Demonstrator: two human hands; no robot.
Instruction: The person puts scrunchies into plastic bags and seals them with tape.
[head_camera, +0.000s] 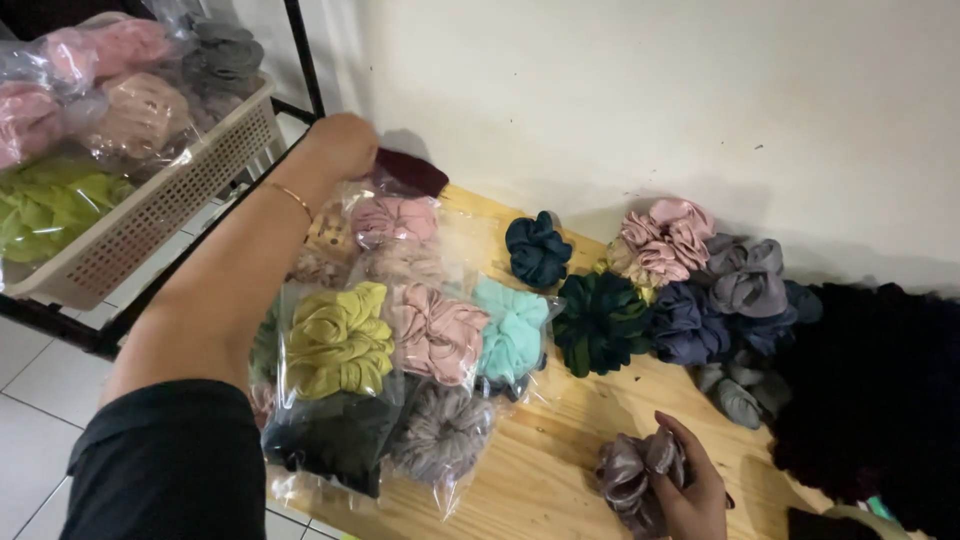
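Head view: the left hand is pinching a dark maroon fabric scrunchie at eleven o'clock; the right hand is clamping a soft, light grey satin scrunchie at five o'clock on the wooden table, best gripped around its ruffled ring.

A plain cream wall rises behind a pale wooden table, with white floor tiles at left beneath a black metal rack.
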